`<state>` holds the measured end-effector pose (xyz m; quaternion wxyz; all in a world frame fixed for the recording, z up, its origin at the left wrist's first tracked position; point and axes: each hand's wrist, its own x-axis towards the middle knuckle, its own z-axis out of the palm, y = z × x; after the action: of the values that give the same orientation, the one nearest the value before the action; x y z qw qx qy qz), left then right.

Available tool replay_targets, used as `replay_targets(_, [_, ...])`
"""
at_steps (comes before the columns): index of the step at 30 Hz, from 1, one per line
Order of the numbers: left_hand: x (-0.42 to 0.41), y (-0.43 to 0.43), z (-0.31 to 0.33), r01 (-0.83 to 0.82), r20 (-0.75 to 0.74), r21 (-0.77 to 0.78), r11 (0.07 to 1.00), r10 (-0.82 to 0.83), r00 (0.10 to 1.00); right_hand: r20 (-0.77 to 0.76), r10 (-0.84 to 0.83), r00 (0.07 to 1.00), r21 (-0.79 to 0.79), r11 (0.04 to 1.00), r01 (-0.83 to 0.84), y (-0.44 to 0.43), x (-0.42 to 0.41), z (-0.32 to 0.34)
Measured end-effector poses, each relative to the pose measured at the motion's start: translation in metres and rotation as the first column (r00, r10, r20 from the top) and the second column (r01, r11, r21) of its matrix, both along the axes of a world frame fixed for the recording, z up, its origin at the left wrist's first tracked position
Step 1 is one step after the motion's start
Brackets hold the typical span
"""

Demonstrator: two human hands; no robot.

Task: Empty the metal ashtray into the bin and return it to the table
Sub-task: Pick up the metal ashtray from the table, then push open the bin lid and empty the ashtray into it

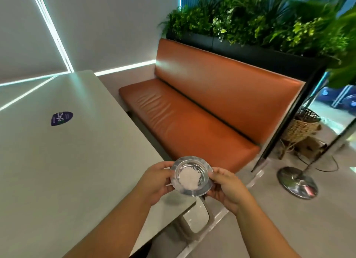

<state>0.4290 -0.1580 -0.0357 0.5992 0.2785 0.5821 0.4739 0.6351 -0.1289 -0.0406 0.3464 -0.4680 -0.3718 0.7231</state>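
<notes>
Both hands, the left hand (154, 182) and the right hand (227, 190), grip the metal ashtray (191, 176) by its rim, level, above the near right corner of the table (67, 161). White material lies in the bowl, so emptying is not yet done. No bin is positively identifiable; emptying and return remain.

Orange padded seat (202, 113) is sitting w/ a black planter of green plants (260, 26) running behind its back. Wicker basket (302, 128) is standing on the floor nr a chrome stand base (297, 182); round purple sticker (62, 118) is lying flat at left.
</notes>
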Motion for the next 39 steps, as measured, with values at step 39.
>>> replay_targets(39, [0.094, 0.103, -0.496, 0.123, -0.983, -0.181, 0.976, -0.177, -0.040, 0.057, 0.237, 0.970, 0.082, 0.967, -0.241, 0.105, 0.122, -0.526])
